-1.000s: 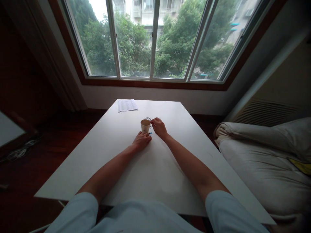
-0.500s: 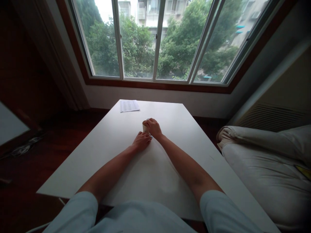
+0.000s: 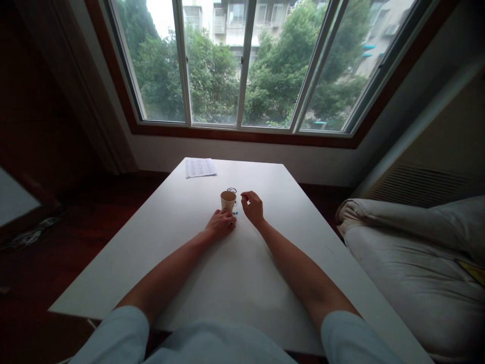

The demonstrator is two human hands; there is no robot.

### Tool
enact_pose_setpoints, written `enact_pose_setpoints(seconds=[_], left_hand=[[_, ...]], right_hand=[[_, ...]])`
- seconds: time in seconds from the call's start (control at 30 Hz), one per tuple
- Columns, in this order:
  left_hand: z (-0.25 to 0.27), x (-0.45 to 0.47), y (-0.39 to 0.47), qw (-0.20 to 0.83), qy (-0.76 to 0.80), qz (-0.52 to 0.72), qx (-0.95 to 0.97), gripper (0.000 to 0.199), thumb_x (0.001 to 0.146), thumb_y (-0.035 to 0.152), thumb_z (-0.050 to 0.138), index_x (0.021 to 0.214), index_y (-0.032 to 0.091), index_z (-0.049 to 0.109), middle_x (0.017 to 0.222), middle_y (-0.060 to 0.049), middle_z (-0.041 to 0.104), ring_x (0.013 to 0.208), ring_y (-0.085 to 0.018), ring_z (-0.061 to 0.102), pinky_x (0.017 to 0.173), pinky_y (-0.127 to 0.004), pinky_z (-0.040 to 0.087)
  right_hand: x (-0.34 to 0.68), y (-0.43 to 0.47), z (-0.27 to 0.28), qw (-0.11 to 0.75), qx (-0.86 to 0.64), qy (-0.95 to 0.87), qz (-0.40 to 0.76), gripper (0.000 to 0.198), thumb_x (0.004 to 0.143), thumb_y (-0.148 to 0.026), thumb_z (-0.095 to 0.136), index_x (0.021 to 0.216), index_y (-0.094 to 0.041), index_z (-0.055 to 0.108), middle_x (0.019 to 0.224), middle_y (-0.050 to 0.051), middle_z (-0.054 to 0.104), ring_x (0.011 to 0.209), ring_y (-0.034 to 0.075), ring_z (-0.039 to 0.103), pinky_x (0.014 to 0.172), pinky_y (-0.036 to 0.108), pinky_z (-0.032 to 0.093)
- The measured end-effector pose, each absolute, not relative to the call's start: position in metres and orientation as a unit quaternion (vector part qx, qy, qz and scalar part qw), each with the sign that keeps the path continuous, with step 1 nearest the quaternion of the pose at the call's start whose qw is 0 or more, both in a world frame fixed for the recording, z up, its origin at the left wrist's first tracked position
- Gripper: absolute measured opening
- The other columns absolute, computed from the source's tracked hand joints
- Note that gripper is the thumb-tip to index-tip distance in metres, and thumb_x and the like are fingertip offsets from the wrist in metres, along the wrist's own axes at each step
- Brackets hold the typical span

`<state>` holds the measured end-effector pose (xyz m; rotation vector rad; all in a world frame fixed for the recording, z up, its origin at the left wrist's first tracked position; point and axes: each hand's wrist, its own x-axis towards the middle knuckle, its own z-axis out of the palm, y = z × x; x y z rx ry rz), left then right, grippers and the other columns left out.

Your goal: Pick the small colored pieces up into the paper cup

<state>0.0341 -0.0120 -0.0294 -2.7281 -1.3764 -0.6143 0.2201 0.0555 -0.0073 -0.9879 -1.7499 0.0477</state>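
Observation:
A pale cup (image 3: 228, 202) with a brown inside stands upright on the white table. My left hand (image 3: 220, 223) rests low in front of it, fingers curled down and hiding its base; whether they grip the cup or something small is hidden. By those fingertips lie small blue and dark pieces (image 3: 235, 214), too tiny to name. To the right of the cup, apart from it, my right hand (image 3: 253, 206) is raised a little with thumb and fingers bent together. Anything in that pinch is too small to see. Just behind the cup lies a thin dark loop (image 3: 231, 190), like wire or cord.
Printed sheets of paper (image 3: 200, 168) lie at the table's far left corner. The white table (image 3: 288, 283) narrows away from me toward a window (image 3: 242, 65). On the right stands a light-coloured padded seat (image 3: 401, 273). Cables (image 3: 34, 233) lie on the floor at left.
My right hand has drawn back from the cup's rim to the right, baring the cup's opening and the dark loop. My left hand has stayed at the cup's base.

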Motion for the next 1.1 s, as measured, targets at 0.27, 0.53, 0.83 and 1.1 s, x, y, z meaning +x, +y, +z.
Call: enact_pose_setpoints(seconds=[0.27, 0.53, 0.83, 1.1], left_hand=[[-0.028, 0.038, -0.014, 0.005, -0.438, -0.206, -0.875, 0.016, 0.093, 0.027, 0.058, 0.094, 0.025, 0.074, 0.104, -0.006, 0.073, 0.107, -0.024, 0.060, 0.093, -0.039, 0.042], [-0.027, 0.036, -0.016, 0.005, -0.438, -0.208, -0.874, 0.015, 0.092, 0.021, 0.057, 0.092, 0.023, 0.072, 0.101, -0.006, 0.072, 0.105, -0.023, 0.061, 0.092, -0.037, 0.043], [-0.029, 0.037, -0.014, 0.022, -0.430, -0.192, -0.882, 0.025, 0.094, 0.024, 0.056, 0.114, 0.027, 0.071, 0.116, -0.007, 0.070, 0.115, -0.025, 0.056, 0.095, -0.040, 0.042], [-0.029, 0.042, -0.014, 0.024, -0.430, -0.190, -0.882, 0.016, 0.093, 0.027, 0.059, 0.100, 0.024, 0.073, 0.104, -0.008, 0.071, 0.109, -0.025, 0.059, 0.090, -0.037, 0.044]], right_hand=[[0.253, 0.066, -0.045, 0.429, -0.563, -0.690, 0.152, 0.023, 0.084, -0.027, 0.051, 0.091, -0.022, 0.073, 0.080, 0.003, 0.071, 0.075, 0.019, 0.062, 0.074, 0.030, 0.047], [0.248, 0.063, -0.057, 0.374, -0.541, -0.739, 0.147, 0.021, 0.085, -0.026, 0.054, 0.091, -0.023, 0.074, 0.081, 0.001, 0.072, 0.075, 0.017, 0.062, 0.074, 0.028, 0.046], [0.249, 0.062, -0.057, 0.367, -0.534, -0.747, 0.147, 0.020, 0.085, -0.024, 0.056, 0.092, -0.022, 0.075, 0.082, 0.002, 0.072, 0.076, 0.017, 0.062, 0.076, 0.028, 0.046], [0.252, 0.061, -0.056, 0.363, -0.534, -0.749, 0.148, 0.019, 0.085, -0.024, 0.056, 0.091, -0.023, 0.074, 0.082, 0.001, 0.072, 0.075, 0.017, 0.062, 0.074, 0.028, 0.045]])
